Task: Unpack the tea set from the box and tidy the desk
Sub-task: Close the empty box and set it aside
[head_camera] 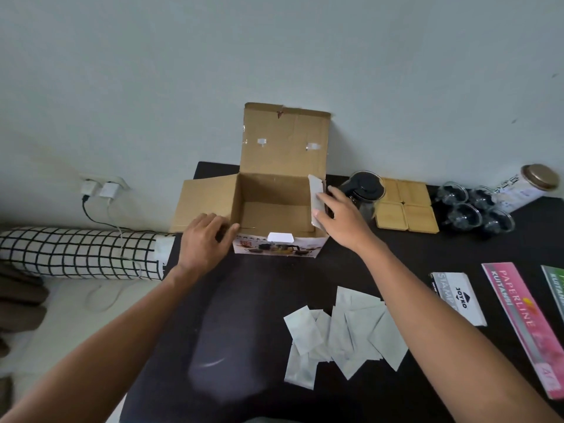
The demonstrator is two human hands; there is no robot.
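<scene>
— Two hands were on the box (276, 209), weren't they?

— Yes. The cardboard box stood open at the back of the dark bench (244, 300), against the wall, its rear lid upright and its inside bare. The left hand (203, 239) lay on the box's near-left corner, over the spread left flap, fingers (225, 230) curled together against the cardboard. Whether they pinched it, I could not tell.

— And the right hand (338, 216)?

— It held the right side flap (316, 199), fingers clamped on its pale edge, thumb on the near side.

— Where was the tea set?

— Already on the bench, right of the box. A glass teapot (363, 190) with a dark lid stood just behind the right hand. Beside it lay four wooden coasters (406, 209) in a square, then four glass cups (474, 206) grouped together, and a lying tin (525, 187) with a gold lid at the far right.

— Anything nearer?

— White sachets (345, 334) were scattered in a loose overlapping heap at the front, under the right forearm. A stamp pad box (459, 297) and a pink receipt book (523, 325) lay further right.
</scene>
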